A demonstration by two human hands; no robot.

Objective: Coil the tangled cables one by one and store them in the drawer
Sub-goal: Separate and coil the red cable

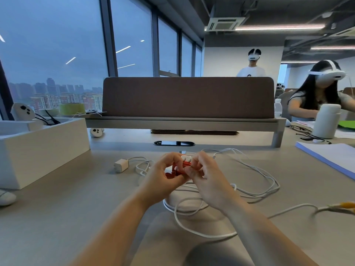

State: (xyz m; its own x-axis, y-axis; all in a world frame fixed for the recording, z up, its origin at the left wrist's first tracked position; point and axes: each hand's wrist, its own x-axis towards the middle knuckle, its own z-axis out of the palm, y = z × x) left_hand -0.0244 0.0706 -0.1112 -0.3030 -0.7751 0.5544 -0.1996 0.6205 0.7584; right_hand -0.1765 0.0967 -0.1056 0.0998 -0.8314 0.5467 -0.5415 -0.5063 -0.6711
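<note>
A small bundle of red cable [179,167] with white plug ends sits between both hands over the middle of the desk. My left hand [165,175] pinches its left side. My right hand [206,177] grips it from the right, fingers curled around the coil. Beneath and around the hands, long white cables [255,173] lie in loose tangled loops on the desk. A white charger plug [121,165] with its own white cord lies to the left. A white open drawer box [44,144] stands at the far left of the desk.
A grey desk divider [188,96] rises behind. A cable with yellow connectors [343,205] lies at the right edge. A stack of paper [330,154] and a white bottle [326,121] sit at the right. Two people with headsets are behind.
</note>
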